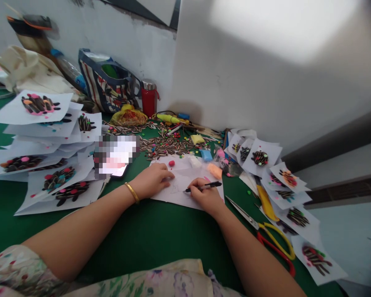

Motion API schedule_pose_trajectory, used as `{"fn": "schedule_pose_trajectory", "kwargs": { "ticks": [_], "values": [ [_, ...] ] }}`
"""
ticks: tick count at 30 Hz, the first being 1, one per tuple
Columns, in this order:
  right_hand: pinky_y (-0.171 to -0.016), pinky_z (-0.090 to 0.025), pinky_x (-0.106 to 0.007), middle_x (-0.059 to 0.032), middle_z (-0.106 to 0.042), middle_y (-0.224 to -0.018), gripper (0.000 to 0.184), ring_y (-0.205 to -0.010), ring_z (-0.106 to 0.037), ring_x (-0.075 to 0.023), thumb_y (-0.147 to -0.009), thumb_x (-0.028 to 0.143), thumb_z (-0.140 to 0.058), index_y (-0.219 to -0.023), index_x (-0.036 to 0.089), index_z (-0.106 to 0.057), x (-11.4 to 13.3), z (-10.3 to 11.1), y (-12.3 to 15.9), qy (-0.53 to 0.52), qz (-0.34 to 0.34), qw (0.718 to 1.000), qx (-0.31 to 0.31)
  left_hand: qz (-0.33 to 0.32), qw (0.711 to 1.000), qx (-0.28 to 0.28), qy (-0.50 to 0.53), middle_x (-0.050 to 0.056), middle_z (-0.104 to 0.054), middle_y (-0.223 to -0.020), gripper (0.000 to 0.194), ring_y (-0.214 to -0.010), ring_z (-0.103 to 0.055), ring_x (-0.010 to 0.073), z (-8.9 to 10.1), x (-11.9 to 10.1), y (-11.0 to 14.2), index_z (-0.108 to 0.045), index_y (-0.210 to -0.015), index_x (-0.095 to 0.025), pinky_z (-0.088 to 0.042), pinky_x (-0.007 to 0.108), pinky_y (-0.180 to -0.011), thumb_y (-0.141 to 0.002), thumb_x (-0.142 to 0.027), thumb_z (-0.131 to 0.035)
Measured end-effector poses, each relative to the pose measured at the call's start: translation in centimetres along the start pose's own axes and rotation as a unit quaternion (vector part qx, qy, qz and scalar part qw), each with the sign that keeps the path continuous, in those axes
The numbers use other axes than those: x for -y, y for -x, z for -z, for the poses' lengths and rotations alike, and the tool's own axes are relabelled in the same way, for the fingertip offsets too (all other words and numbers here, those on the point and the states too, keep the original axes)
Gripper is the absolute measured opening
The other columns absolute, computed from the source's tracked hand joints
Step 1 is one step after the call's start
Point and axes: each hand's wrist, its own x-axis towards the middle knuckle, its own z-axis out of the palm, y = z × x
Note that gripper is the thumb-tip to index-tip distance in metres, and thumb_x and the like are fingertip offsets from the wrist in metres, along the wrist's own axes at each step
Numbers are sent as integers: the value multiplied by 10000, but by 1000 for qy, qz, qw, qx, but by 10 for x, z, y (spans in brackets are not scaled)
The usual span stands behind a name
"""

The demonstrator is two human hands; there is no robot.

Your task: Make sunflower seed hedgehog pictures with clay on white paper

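Note:
A white sheet of paper (pixel 163 194) lies on the green table in front of me, with faint pen lines on it. My right hand (pixel 204 196) grips a black pen (pixel 212 185), its tip close to the paper. Flat on the sheet's left side rests my left hand (pixel 156 180), fingers spread and holding nothing. Toward the paper's far edge sit a small red lump of clay (pixel 172 163), a white lump (pixel 192 161) and an orange lump (pixel 214 170). A blue lump (pixel 205 155) lies just beyond.
Sunflower seeds (pixel 167 144) are heaped behind the paper. Scissors (pixel 266 231) with red and yellow handles lie right of my hand. A lit phone (pixel 126 154) stands left. Seed-decorated sheets (pixel 62 179) pile up at left, more cards (pixel 298 216) at right. A red bottle (pixel 149 99) stands behind.

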Motion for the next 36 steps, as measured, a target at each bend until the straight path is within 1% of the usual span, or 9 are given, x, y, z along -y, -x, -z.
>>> {"fn": "schedule_pose_trajectory", "kwargs": {
  "ticks": [3,6,13,23,32,36],
  "values": [
    [-697,-472,-282,1,-692,-754,150,-790,-632,-190,-779,248,-525,-738,228,-667,-1,-1,0,5,8,1000,-1,1,1000,-2,1,82,-627,-1048,274,-1036,-566,246,0,0,0,-708,-1101,-242,-422,374,-931,-844,-254,-614],
    [-701,-472,-288,7,-688,-732,151,-773,-634,-189,-778,249,-527,-741,228,-672,-2,-1,0,1,2,1000,-1,4,1000,3,-2,82,-626,-1055,276,-1045,-561,247,0,0,0,-706,-1105,-241,-420,371,-930,-847,-259,-609],
    [-648,-461,-279,13,-681,-684,146,-722,-628,-187,-751,238,-531,-723,232,-675,-2,-1,-1,-2,-11,1000,5,4,1000,6,-1,76,-624,-1057,277,-1042,-563,242,1,-1,0,-704,-1107,-240,-418,363,-933,-843,-257,-620],
    [-679,-464,-284,7,-676,-696,154,-736,-626,-187,-745,238,-517,-713,226,-667,-4,0,-2,-5,-3,1000,-6,4,1000,7,1,77,-626,-1058,278,-1043,-559,247,2,-1,0,-703,-1107,-235,-420,375,-934,-843,-254,-620],
    [-682,-455,-281,3,-685,-731,149,-743,-622,-184,-737,228,-517,-705,217,-662,-4,1,-2,-4,-7,1000,-2,3,1000,8,3,78,-626,-1053,279,-1037,-558,247,1,0,0,-702,-1113,-234,-415,375,-931,-849,-254,-612],
    [-662,-453,-271,1,-679,-718,146,-727,-611,-181,-733,225,-514,-693,217,-655,-5,1,-2,-5,-3,1000,-16,4,1000,8,4,76,-626,-1061,282,-1038,-557,244,0,1,0,-701,-1116,-231,-411,371,-934,-847,-255,-618]
  ]
}}
